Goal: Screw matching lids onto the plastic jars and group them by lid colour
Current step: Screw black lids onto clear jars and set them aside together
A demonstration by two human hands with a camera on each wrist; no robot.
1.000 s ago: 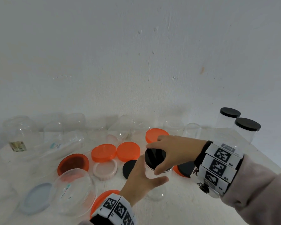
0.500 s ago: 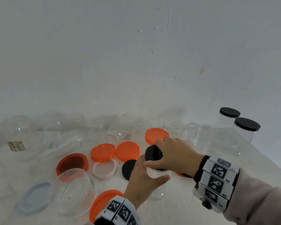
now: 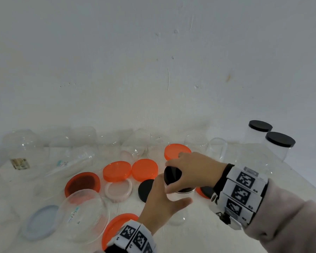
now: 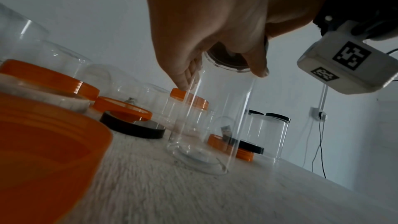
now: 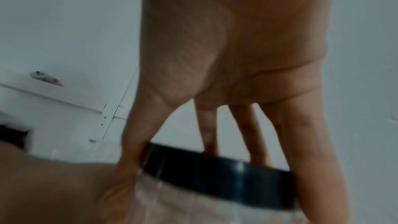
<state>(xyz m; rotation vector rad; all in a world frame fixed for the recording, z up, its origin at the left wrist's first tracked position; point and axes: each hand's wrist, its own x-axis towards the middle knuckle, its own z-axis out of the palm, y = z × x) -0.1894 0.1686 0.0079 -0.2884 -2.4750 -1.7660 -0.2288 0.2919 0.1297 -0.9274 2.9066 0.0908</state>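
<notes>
Your right hand (image 3: 193,168) sits over the top of the clear plastic jar (image 4: 206,125), fingers (image 5: 301,142) spread and curled down around the rim of its black lid (image 5: 215,171), thumb on one side and the others opposite, gripping it. Your left hand (image 3: 161,203) wraps the jar's upper wall just under the lid, thumb pointing right across the front; the other fingers are behind the jar, so you cannot tell how they lie. The jar stands upright on the white table (image 3: 199,234), near the middle of the clutter.

Just left of it a loose black lid (image 3: 146,189) lies flat, and beyond that two orange lids (image 3: 117,170) lie side by side, with a pale pink lid (image 3: 118,191) just in front of them. Another orange lid (image 3: 175,150) sits behind your right hand. Well apart, at the far right, two tall jars with black lids (image 3: 279,139) stand together. Open clear jars line the wall on the left.
</notes>
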